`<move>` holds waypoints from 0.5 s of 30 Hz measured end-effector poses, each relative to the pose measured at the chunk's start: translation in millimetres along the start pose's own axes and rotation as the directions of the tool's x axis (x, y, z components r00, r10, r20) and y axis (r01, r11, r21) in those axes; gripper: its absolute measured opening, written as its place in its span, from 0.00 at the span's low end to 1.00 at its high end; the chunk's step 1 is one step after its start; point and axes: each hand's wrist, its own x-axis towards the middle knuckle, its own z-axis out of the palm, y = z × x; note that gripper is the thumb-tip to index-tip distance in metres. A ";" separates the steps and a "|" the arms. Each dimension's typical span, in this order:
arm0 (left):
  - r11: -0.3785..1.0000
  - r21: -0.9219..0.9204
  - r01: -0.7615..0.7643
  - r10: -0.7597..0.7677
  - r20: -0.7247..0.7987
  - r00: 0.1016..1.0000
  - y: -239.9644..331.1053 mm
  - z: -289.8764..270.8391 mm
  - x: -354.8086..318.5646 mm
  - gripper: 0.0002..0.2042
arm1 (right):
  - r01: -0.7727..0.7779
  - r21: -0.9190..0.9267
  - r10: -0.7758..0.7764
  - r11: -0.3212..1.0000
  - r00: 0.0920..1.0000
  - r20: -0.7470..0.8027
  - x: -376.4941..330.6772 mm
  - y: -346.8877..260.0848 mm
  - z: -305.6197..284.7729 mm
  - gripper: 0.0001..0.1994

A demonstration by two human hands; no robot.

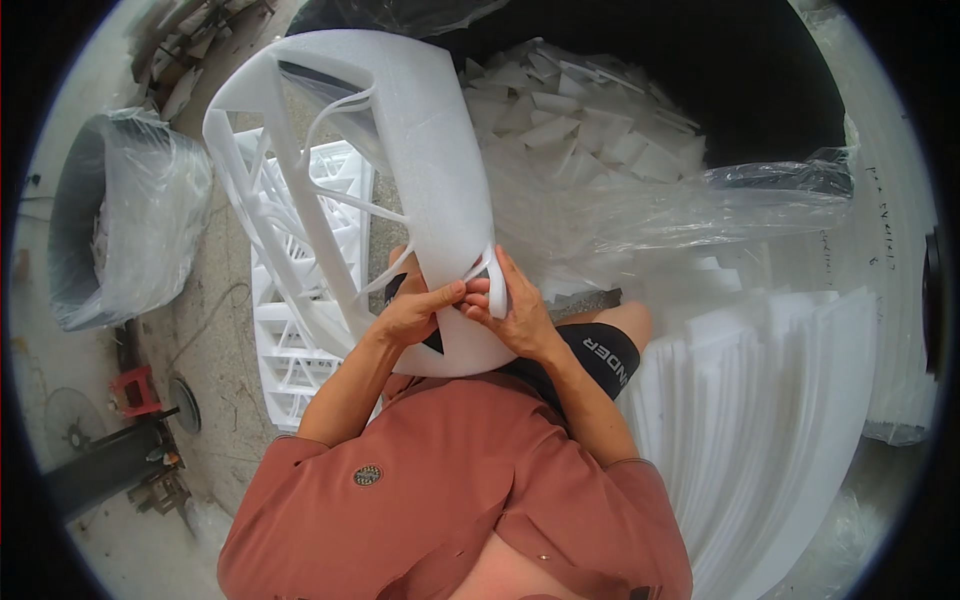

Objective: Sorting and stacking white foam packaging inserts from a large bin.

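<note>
A large white foam frame (pixel 435 150) with cut-out openings stands tilted before me, its lower end at my lap. Thin white foam strips (pixel 360 203) hang loose across the openings. My left hand (pixel 412 310) is closed at the frame's near edge, thumb pointing toward the right hand; some of its fingers are hidden behind the foam. In my right hand (pixel 522 318) a narrow looped foam strip (pixel 497 288) is pinched between thumb and fingers. The two hands almost touch at the fingertips.
Similar cut foam frames (pixel 285 330) lie stacked on the floor at left. Ahead, a large black bag or bin (pixel 770 90) contains foam offcuts (pixel 590 110). White foam sheets (pixel 760 420) stand at right. A plastic-lined bin (pixel 150 220) and a red stool (pixel 135 390) are far left.
</note>
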 end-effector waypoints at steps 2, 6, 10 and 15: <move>0.999 0.047 -0.025 0.027 -0.058 0.998 -4.9 -9.9 2.7 0.17 | 0.064 -0.095 -0.062 0.993 0.998 0.021 4.8 22.4 -15.0 0.35; 0.981 0.147 -0.129 0.150 -0.139 0.979 -13.7 -39.6 -3.0 0.14 | -0.297 0.205 0.346 0.933 0.898 -0.272 19.7 49.0 -91.8 0.13; 0.953 0.242 -0.185 0.242 -0.230 0.943 -15.9 -46.6 -6.2 0.19 | 0.188 0.805 0.450 0.563 0.748 -0.489 39.4 53.5 -172.7 0.14; 0.875 0.417 -0.246 0.365 -0.235 0.901 -28.1 -28.7 1.6 0.26 | 0.140 -0.308 -0.251 0.941 0.899 -0.360 25.7 -14.2 -86.9 0.23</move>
